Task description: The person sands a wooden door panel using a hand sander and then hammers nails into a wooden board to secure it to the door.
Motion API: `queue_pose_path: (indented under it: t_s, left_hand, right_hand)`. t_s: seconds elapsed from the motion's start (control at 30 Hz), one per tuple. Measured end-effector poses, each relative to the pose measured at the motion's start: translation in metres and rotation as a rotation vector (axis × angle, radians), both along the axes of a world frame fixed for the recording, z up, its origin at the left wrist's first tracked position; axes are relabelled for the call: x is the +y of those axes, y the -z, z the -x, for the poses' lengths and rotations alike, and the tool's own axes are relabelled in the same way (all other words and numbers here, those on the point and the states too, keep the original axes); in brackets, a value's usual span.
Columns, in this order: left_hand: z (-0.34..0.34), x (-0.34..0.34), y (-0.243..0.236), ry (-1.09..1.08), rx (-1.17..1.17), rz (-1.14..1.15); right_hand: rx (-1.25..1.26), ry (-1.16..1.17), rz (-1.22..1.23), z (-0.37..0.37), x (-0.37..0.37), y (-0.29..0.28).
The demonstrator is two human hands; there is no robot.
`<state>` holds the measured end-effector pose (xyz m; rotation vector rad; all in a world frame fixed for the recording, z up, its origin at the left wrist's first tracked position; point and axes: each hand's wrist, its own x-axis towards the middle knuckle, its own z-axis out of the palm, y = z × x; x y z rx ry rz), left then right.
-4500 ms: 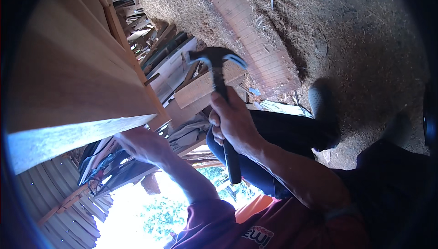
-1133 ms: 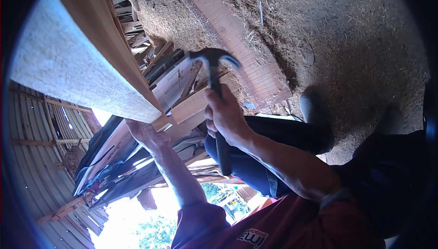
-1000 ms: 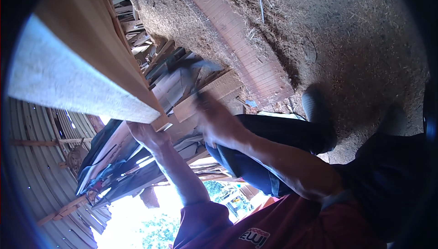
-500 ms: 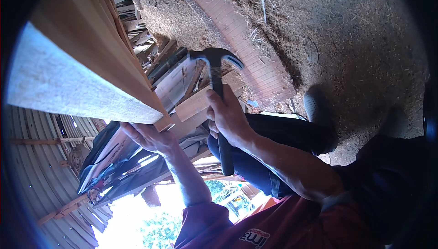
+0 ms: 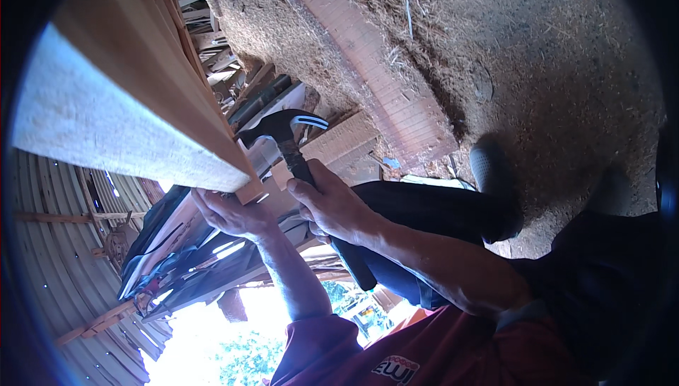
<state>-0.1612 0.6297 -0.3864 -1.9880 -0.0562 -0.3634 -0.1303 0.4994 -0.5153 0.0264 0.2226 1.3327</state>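
Note:
A long wooden beam, pale on one face and brown on the other, reaches from the upper left to the middle. My left hand grips it at its near end; the fingers lie against the pale side and part of them is hidden. In my right hand is a claw hammer with a dark head and dark handle, held around the handle's middle. Its striking face is at the beam's edge, a little above the near end; I cannot tell whether they touch. The claw points right.
Wood offcuts and scraps are piled behind the hammer. A broad plank lies on ground covered with sawdust and shavings. A corrugated metal wall stands at the left. My knee and shoe are at the right.
The hammer has swung left and down, its head now at the beam's edge, and my right hand has moved with it. My left hand stays at the beam's end.

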Motion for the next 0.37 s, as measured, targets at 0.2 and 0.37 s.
queue_pose_path:
  t_s: [0.2, 0.37]
  left_hand:
    - [-0.002, -0.01, -0.002, -0.088, -0.04, 0.091]
    - [-0.006, -0.006, -0.002, -0.021, 0.031, 0.113]
  right_hand:
    - [0.216, -0.104, 0.112, -0.015, -0.005, 0.009]
    - [0.149, 0.026, 0.176, -0.007, 0.002, 0.004]
